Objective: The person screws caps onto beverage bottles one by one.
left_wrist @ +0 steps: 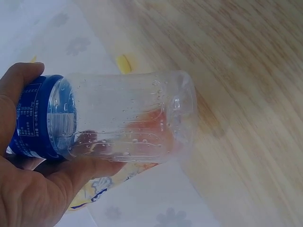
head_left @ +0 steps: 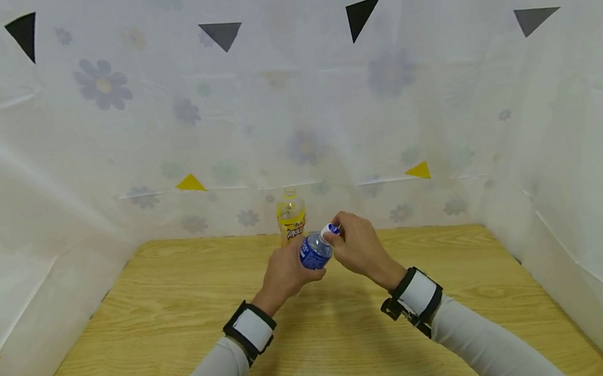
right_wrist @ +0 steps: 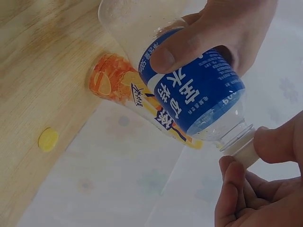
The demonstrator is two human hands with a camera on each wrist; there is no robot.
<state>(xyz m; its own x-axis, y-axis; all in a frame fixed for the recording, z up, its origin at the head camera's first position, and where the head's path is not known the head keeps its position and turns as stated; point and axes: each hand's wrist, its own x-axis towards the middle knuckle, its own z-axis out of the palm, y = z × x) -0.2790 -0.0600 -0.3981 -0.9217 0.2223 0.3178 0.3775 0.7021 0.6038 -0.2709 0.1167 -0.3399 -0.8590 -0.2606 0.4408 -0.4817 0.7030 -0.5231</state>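
Note:
My left hand [head_left: 294, 271] grips a clear water bottle [head_left: 314, 251] with a blue label around its middle and holds it tilted above the table. In the left wrist view the bottle [left_wrist: 128, 118] looks empty except for droplets, its base pointing away from the hand [left_wrist: 35, 189]. My right hand [head_left: 346, 238] pinches the white cap [head_left: 330, 229] at the bottle's neck. The right wrist view shows the thumb and fingers [right_wrist: 232, 184] closed on the cap [right_wrist: 244, 152], with the left hand [right_wrist: 222, 33] wrapped round the label [right_wrist: 199, 94].
A yellow drink bottle [head_left: 291, 218] with an orange label [right_wrist: 118, 85] stands at the back of the wooden table [head_left: 156, 323]. A small yellow cap [right_wrist: 48, 139] lies on the table near it. White flowered sheets [head_left: 435, 108] wall in three sides.

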